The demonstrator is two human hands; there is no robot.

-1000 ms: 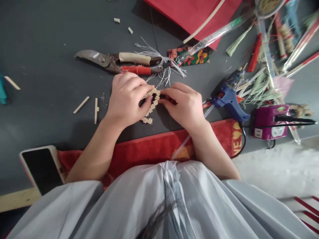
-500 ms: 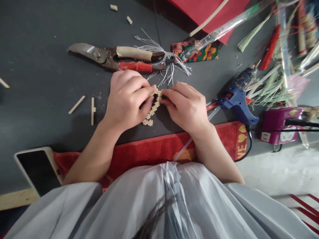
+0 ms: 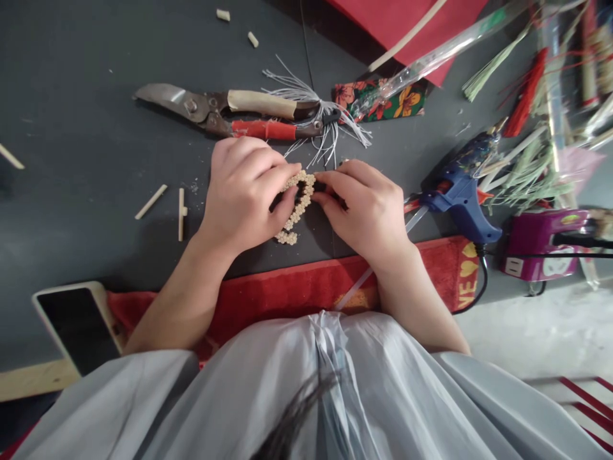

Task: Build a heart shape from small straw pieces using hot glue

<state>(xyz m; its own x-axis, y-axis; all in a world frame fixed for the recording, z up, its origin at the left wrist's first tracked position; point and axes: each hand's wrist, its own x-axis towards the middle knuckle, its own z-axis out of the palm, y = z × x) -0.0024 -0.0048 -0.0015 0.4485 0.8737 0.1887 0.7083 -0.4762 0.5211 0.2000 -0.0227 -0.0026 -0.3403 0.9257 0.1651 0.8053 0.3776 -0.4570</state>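
Between my hands is a cream strand (image 3: pixel 302 203) of small bead-like clusters, curved into a loop with a short tail bent at its lower end. My left hand (image 3: pixel 246 191) pinches the loop's upper left side between thumb and forefinger, covering part of it. From the other side, the thumb and forefinger of my right hand (image 3: pixel 366 198) close at the strand's right edge. Just beyond my left hand lie pruning shears (image 3: pixel 205 108), with one handle wrapped in red and the other in pale tape.
White cords (image 3: pixel 330 128) spill over the shears' handles beside a floral strip (image 3: pixel 407 101). To the right are a blue glue gun (image 3: pixel 464 198), a purple box (image 3: pixel 541 246) and tassels (image 3: pixel 527 96). Short sticks (image 3: pixel 151 201) and a phone (image 3: pixel 76 326) are on the left. A red towel (image 3: pixel 287 278) runs along the near edge.
The view has shifted slightly, moving the table things a little to the right. My right fingertips have moved slightly right; both hands stay at the strand.
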